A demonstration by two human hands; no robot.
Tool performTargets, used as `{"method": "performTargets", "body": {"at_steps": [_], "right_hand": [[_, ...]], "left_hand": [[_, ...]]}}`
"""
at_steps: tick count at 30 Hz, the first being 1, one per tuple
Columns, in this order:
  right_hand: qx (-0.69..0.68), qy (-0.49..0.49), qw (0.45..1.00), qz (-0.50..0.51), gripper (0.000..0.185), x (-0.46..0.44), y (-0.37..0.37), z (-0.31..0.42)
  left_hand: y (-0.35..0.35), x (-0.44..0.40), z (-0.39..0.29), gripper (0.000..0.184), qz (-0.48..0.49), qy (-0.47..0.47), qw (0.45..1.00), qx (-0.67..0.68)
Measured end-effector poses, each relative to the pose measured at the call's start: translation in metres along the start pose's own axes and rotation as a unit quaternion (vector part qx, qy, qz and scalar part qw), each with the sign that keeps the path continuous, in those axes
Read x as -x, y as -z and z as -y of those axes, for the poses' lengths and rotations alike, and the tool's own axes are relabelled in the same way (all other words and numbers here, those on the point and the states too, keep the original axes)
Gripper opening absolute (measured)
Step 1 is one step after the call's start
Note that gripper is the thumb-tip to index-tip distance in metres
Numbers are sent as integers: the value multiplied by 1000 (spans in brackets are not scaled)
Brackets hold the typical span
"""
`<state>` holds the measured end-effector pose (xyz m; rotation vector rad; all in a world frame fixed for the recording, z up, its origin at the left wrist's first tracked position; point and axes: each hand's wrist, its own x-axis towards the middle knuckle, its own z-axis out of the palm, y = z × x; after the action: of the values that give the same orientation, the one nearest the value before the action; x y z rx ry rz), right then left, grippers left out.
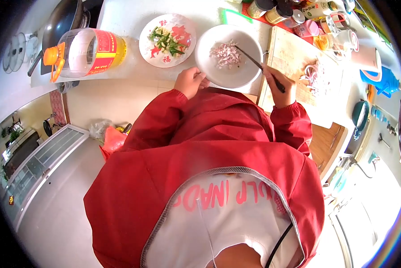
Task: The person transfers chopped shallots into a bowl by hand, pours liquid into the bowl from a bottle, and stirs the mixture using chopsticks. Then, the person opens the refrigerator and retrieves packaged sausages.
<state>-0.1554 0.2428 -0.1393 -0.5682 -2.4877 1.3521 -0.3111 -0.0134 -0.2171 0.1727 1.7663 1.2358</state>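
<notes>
A white bowl [205,53] holds chopped shallot [226,55], pale pink and finely cut. My left hand [191,82] has its fingers closed at the near left rim of the bowl. In my right hand [281,87] are dark chopsticks [250,58], their tips reaching down into the chopped shallot. Left of the bowl lies a patterned plate [149,35] with cut green scallion [167,41] and pale bits on it. Sliced shallot [315,79] rests on the wooden cutting board [281,53] beyond my right hand.
A large oil bottle [93,52] with an orange cap stands left of the plate, near a dark wok [62,20]. Several seasoning jars [278,14] crowd the back right. A blue jug-like container [384,81] is at far right. The counter's front edge runs by my body.
</notes>
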Motion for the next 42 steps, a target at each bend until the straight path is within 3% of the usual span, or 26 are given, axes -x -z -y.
{"method": "performTargets", "body": {"at_steps": [9,15,21,25,26,28,31,35,38,40,42], "right_hand": [[14,97,995,-3,22,18,-6,16],[21,90,995,43,24,29,-14,16],[22,124,992,-20,22,33,-14,21],[-16,29,997,-66,20,40,-4,17],[-18,63,992,-106,19,39,-4,16],[9,44,996,-72,19,41,3,10],[-37,16,993,-107,21,51,14,-1],[63,164,971,-163,29,56,11,-12],[153,225,961,-54,41,43,-2,-41],[209,301,930,-24,42,28,-19,-71],[196,305,932,-5,45,18,-29,-83]], "left_hand": [[-1,2,1,21,-5,-6,1000,-12],[-1,1,3,21,-3,-5,1000,-9],[0,2,4,21,-1,-15,1000,-3],[-2,0,11,21,-2,-6,999,46],[-3,0,12,21,-4,-3,998,65],[-8,1,12,22,-7,9,992,122],[-20,3,12,24,-10,24,978,208],[-24,3,2,24,-36,32,978,201],[-19,0,4,20,-27,41,980,193],[-14,-5,9,19,-29,34,984,172],[-7,-8,18,18,-5,20,987,158]]}}
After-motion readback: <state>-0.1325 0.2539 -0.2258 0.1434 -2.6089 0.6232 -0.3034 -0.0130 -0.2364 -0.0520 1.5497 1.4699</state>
